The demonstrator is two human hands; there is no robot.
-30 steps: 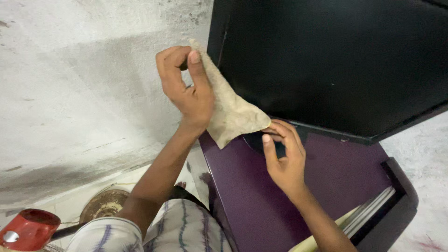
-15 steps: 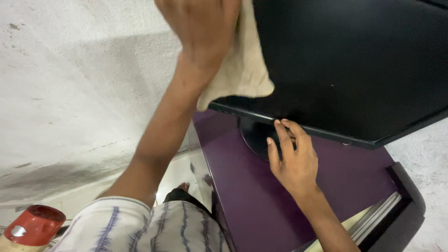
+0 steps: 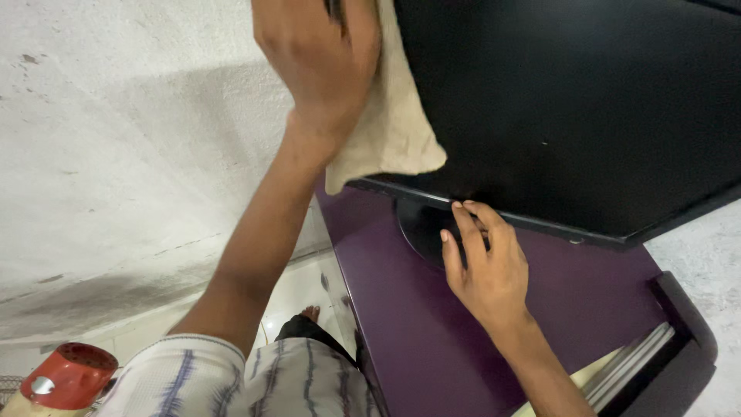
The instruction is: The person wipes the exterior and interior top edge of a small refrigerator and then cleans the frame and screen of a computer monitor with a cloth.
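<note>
Cloth [image 3: 394,116] pressed flat under the left hand [image 3: 320,58] against the black monitor screen [image 3: 571,100], at its left edge. Right hand [image 3: 486,262], fingers loosely spread, steadies the monitor's bottom bezel above the stand base [image 3: 421,228] on the purple surface [image 3: 432,332]. Red-capped object [image 3: 65,376] sits lower left by the wall.

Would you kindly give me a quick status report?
Left hand presses beige cloth on black monitor. Right hand steadies its lower edge. Nothing obstructing.
</note>
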